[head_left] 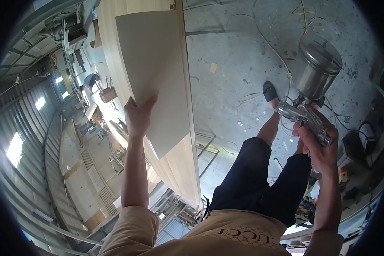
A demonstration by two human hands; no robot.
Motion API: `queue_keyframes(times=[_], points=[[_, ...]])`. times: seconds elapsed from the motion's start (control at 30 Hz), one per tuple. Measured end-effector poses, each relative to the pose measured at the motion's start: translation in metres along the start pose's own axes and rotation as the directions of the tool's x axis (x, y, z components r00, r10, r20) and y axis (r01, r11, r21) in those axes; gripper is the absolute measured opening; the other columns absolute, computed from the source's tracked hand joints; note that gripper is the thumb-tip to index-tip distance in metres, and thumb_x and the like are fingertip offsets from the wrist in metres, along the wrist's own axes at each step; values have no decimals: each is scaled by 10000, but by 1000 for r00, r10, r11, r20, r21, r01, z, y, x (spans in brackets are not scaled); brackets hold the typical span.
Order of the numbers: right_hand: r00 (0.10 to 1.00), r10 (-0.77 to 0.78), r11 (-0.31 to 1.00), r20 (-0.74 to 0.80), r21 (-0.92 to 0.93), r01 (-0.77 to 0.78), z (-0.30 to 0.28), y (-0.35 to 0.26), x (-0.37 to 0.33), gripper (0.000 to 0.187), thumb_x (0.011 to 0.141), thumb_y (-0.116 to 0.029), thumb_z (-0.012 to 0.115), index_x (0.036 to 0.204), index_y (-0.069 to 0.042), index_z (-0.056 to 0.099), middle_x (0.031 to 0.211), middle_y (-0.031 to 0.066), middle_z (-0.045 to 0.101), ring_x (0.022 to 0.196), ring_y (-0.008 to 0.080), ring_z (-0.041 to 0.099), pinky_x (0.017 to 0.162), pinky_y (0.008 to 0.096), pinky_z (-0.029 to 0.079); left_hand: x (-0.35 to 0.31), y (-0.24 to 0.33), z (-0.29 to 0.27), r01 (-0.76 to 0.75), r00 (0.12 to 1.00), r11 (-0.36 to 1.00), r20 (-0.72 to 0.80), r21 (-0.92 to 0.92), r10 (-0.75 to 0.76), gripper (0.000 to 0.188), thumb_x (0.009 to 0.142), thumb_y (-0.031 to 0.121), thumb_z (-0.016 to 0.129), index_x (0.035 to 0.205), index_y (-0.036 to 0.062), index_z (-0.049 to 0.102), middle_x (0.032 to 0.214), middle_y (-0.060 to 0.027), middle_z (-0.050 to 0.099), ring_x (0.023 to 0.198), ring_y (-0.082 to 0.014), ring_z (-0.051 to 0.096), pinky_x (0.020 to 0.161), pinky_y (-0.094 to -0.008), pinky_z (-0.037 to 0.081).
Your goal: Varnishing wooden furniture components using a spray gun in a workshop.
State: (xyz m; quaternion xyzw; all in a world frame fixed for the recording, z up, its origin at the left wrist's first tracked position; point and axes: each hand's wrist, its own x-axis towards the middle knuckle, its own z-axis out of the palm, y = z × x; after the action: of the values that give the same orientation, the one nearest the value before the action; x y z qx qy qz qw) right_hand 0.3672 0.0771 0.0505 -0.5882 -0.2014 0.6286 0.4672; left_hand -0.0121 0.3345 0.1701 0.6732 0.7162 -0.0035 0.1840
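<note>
My left hand (139, 116) grips the left edge of a flat grey-white panel (158, 55), with its thumb lying on the upper face and its fingers curled at the edge. The panel rests on a long pale wooden board (181, 166). On the right, my right hand (322, 147) is closed around the handle of a metal spray gun (292, 112). A round silver paint cup (319, 68) with a lid stands on top of the gun. The nozzle faces left, toward the panel, and is apart from it. Some right-hand fingers are hidden behind the handle.
A spotted concrete floor (230, 55) stretches between the board and my feet, with a thin hose (269, 40) and cords across it. A shoe (366, 132) and clutter lie at the far right. Left, beyond the board, another person (89, 81) bends in the workshop.
</note>
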Motion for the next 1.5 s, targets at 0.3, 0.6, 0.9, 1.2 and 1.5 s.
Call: queue_keyframes(times=[0.3, 0.6, 0.9, 1.2, 1.5], points=[[998, -63, 998, -14, 29, 63, -7, 3, -2, 431, 936, -125, 741, 1339, -26, 625, 906, 20, 747, 583, 5, 562, 477, 174, 397, -4, -1, 3, -55, 998, 999, -21, -2, 55, 415, 829, 279, 840, 1052, -40, 697, 920, -116, 745, 811, -192, 693, 742, -332, 539], [1000, -7, 1000, 10, -8, 7, -11, 5, -1, 471, 946, -222, 716, 1352, -8, 608, 884, 49, 727, 723, 84, 711, 437, 170, 423, -4, -2, 4, -34, 999, 999, -24, -22, 33, 423, 832, 287, 841, 1060, -38, 699, 935, -117, 746, 823, -197, 694, 753, -340, 538], [999, -37, 999, 8, -25, 37, -11, 14, 3, 471, 961, -239, 703, 1362, -14, 600, 897, 52, 724, 760, 87, 712, 438, 162, 425, -4, -1, 3, -25, 1000, 999, -7, -22, 25, 444, 824, 297, 847, 1069, -43, 699, 945, -121, 749, 833, -203, 698, 762, -339, 540], [999, -46, 997, 22, -54, 47, -10, 15, 4, 457, 961, -238, 703, 1358, -32, 611, 893, 48, 728, 757, 82, 713, 443, 162, 429, -5, 0, 4, -16, 1000, 1000, -4, -21, 16, 422, 829, 288, 837, 1079, -25, 705, 966, -110, 751, 860, -199, 697, 783, -338, 537], [999, -24, 1000, 23, -18, 25, -5, 15, 4, 440, 952, -191, 707, 1346, -17, 617, 891, 55, 732, 749, 89, 718, 447, 171, 424, -7, 2, 6, 15, 1000, 1000, -17, -7, -15, 396, 832, 272, 831, 1063, -24, 707, 947, -105, 747, 848, -196, 694, 777, -341, 535]])
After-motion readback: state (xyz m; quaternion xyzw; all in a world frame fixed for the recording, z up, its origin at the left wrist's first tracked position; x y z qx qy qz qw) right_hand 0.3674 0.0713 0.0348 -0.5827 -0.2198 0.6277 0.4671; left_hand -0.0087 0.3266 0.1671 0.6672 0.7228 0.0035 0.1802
